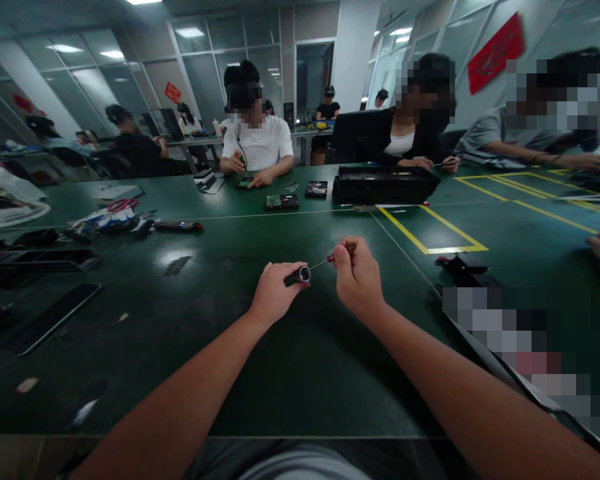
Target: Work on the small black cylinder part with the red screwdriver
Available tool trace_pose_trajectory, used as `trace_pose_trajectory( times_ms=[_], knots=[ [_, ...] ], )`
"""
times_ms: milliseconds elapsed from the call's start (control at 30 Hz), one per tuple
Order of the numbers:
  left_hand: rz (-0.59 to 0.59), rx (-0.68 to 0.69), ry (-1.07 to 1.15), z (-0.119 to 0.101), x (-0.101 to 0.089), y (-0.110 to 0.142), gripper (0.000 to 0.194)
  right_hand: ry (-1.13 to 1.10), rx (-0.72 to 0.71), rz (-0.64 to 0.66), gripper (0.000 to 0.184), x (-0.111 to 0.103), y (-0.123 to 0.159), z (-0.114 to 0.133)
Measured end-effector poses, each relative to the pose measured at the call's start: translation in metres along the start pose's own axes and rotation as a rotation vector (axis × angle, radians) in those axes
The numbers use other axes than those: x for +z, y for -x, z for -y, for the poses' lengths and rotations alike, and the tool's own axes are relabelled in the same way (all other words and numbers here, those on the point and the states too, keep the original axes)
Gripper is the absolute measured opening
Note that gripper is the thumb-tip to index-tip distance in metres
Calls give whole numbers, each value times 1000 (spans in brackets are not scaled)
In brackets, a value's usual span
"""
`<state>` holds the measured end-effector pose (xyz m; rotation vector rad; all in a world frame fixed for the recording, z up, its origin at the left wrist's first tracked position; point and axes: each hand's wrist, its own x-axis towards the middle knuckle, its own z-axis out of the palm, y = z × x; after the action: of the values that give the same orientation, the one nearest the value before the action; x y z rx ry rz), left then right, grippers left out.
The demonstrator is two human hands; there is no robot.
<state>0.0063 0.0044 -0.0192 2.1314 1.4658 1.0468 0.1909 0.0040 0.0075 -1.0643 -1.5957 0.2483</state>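
My left hand (274, 288) grips a short black cylinder (300, 275), flashlight-like, whose pale-rimmed round end faces right and towards me. Close to that rim is the tip of a thin screwdriver (331, 258); whether it touches cannot be made out. My right hand (359, 277) is closed around the red handle of this screwdriver, its metal shaft pointing left. Both hands are held above the green table (320, 373), near its middle.
A flat black panel (60, 319) lies at the left, with a black tool (177, 227) beyond it. Hard drives (281, 201) and a long black casing (386, 185) stand across the table. Co-workers sit opposite, including a person in a white shirt (265, 143).
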Motion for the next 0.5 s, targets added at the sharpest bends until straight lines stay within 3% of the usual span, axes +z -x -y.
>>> trace_pose_trajectory(
  times_ms=[367,500],
  knots=[
    [10,48,-18,1,1,0,35,79,-44,48,13,-2,-2,0],
    [-28,12,-38,1,-1,-2,36,109,-61,-44,12,-6,-3,6]
  ],
)
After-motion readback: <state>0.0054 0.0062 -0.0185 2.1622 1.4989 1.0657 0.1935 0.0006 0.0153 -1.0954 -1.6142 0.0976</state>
